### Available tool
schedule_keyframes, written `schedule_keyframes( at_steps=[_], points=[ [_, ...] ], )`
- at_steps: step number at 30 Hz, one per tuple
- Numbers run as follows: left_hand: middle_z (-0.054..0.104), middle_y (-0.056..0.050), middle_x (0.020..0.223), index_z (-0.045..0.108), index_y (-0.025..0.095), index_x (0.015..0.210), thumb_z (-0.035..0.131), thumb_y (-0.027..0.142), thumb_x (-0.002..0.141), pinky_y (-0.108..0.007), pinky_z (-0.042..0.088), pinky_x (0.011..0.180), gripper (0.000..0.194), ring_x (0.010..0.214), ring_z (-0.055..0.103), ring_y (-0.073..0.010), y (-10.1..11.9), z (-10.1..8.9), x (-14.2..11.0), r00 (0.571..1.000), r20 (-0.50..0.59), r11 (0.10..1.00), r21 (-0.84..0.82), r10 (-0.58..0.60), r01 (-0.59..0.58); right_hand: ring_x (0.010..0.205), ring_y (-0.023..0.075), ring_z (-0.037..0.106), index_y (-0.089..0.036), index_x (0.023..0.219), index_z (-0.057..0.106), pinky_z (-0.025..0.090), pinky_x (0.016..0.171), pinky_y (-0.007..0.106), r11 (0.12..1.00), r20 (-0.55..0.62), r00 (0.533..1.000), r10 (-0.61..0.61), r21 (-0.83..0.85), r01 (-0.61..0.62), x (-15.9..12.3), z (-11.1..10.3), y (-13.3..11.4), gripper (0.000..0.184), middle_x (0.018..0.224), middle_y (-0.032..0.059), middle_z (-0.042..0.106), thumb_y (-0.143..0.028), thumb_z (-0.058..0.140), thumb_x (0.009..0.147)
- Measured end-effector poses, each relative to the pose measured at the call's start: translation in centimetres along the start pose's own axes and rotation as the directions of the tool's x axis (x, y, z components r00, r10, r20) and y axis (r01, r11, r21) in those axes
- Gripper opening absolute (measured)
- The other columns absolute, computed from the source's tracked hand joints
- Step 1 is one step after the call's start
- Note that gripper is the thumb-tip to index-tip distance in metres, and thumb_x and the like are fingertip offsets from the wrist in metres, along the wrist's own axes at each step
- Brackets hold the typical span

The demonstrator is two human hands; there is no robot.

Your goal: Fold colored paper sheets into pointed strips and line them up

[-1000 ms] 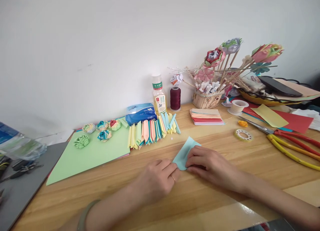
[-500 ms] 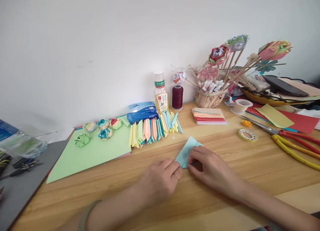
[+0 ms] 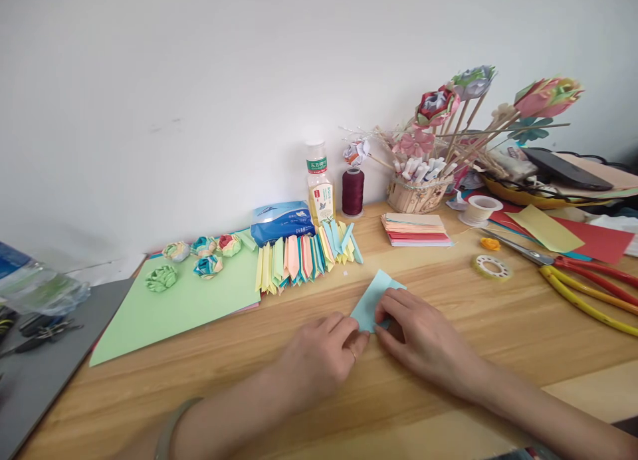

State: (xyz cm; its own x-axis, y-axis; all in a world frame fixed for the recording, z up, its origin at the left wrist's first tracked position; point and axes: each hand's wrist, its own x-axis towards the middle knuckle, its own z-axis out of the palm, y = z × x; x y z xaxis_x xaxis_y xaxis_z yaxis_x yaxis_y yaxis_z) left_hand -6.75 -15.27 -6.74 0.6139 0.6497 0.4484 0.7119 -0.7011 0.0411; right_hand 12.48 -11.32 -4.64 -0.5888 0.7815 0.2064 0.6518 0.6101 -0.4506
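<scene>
A light blue piece of paper with a crease lies on the wooden table between my hands. My left hand is closed at its lower left edge, the fingertips pressing on the paper's near corner. On its right side, my right hand pinches the paper between thumb and curled fingers and covers that part of it. Beyond my hands stands a row of folded paper strips in several colours. To the right of the row rests a stack of rectangular paper sheets.
Green paper at left carries several paper flowers. Along the wall stand a tissue pack, a bottle, a maroon thread spool and a flower basket. Tape and scissors lie at right.
My left hand's thumb and fingertips have shifted slightly right along the paper's near edge. My right hand stays on the paper almost unmoved. The whole view has shifted a little.
</scene>
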Motion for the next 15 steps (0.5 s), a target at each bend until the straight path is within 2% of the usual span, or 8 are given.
schedule_keyframes(
  at_steps=[5,11,15],
  points=[
    [0.061,-0.001,0.084,0.058,0.016,0.089,0.041,0.023,0.097,-0.024,0.05,0.064,0.02,0.077,0.059,-0.0136,-0.1,-0.5,0.3,0.999,0.035,0.999,-0.024,-0.04,0.041,0.076,0.0204,0.052,-0.017,0.083,0.056,0.043,0.068,0.034,0.998,0.046,0.997,-0.07,-0.001,0.07,-0.2,-0.7,0.3,0.014,0.081,0.0057,0.058,-0.009,0.044,0.082],
    [0.06,-0.005,0.092,0.06,0.018,0.093,0.044,0.022,0.095,-0.027,0.048,0.066,0.017,0.086,0.056,-0.0171,-0.6,-0.3,0.1,1.0,-0.002,0.994,0.11,0.014,-0.014,0.089,0.021,0.053,-0.021,0.106,0.06,0.045,0.076,0.036,0.947,0.104,0.945,-0.311,-0.046,0.317,-1.6,-1.9,1.2,0.033,0.097,0.008,0.059,-0.007,0.038,0.086],
    [0.059,-0.009,0.092,0.06,0.014,0.095,0.045,0.016,0.093,-0.031,0.047,0.065,0.015,0.087,0.055,-0.0211,-0.5,-0.7,0.6,1.0,-0.007,0.974,0.227,0.012,-0.01,0.098,0.0258,0.051,-0.017,0.115,0.058,0.045,0.083,0.044,0.947,0.147,0.947,-0.285,-0.11,0.302,-2.4,-1.8,-0.4,0.031,0.104,0.0115,0.059,-0.015,0.045,0.087]
  ],
)
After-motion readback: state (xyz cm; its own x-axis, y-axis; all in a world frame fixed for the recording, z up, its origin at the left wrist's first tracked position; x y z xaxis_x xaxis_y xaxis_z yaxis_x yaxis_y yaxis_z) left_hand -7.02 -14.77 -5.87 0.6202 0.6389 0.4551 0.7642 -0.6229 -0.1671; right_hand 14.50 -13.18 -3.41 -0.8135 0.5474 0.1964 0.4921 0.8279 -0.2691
